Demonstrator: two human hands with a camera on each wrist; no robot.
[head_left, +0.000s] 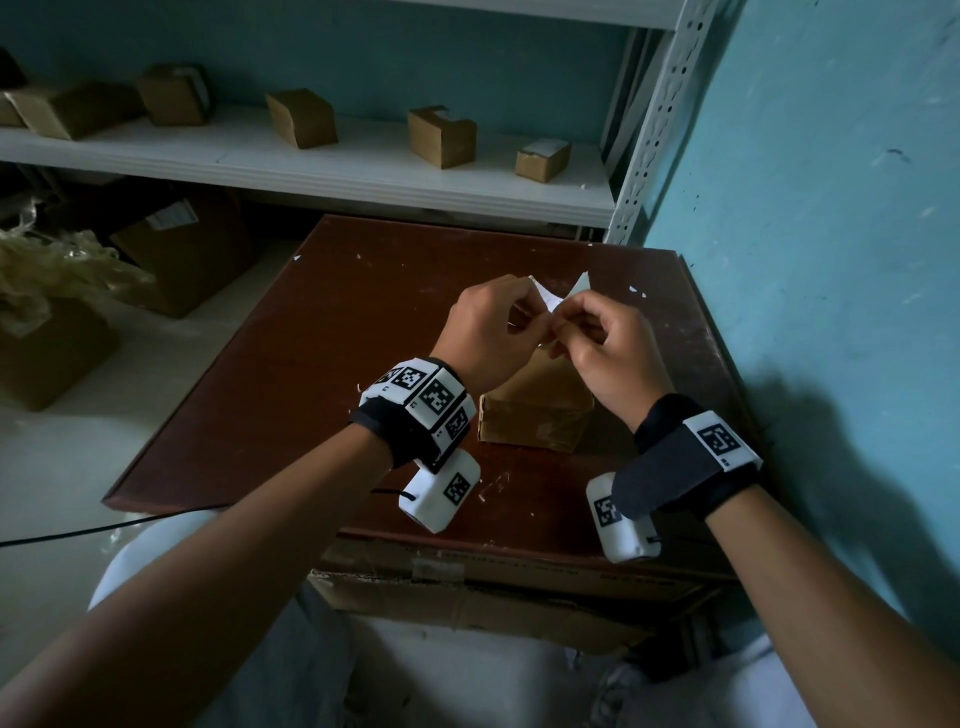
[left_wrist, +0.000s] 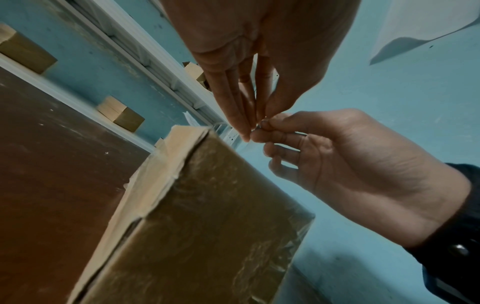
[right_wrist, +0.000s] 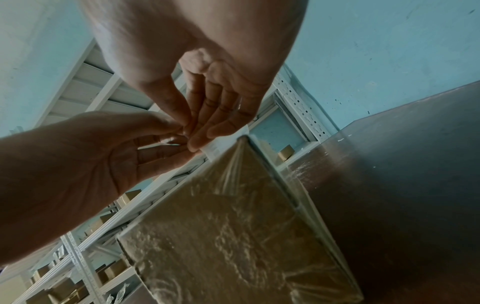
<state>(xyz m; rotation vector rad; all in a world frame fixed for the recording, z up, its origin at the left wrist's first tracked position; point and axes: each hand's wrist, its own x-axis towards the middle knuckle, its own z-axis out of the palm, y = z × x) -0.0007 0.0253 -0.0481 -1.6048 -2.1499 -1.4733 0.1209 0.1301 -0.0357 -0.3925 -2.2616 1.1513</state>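
Above the middle of the brown desk (head_left: 311, 364), I hold my left hand (head_left: 488, 332) and right hand (head_left: 605, 356) fingertip to fingertip. Each pinches a white paper label (head_left: 551, 300) between thumb and forefingers, and the spare fingers are loosely curled. Two corners of the label stand up at 12 o'clock from the pinch.

The label is in the air, clear of the tape-wrapped cardboard box (head_left: 535, 415), which sits on the desk at 6 o'clock from my fingers and partly under my palms. I judge the job to be at an early stage. The label looks as if it is being parted from its backing, though I cannot tell how far the two layers have come apart. No label shows on the glossy box faces that the wrist cameras see. Separating it, laying it on the box and smoothing it down all appear to be left.

Room to move is uneven:
- **3 o'clock:** the blue wall (head_left: 805, 208) runs just beside the desk's edge.
- **12 o'clock:** the white shelf (head_left: 311, 161) with its small cartons (head_left: 441, 136) overhangs the far edge.
- **9 o'clock:** bare desk lies open.
- **6 o'clock:** the near edge sits beneath my wrists.
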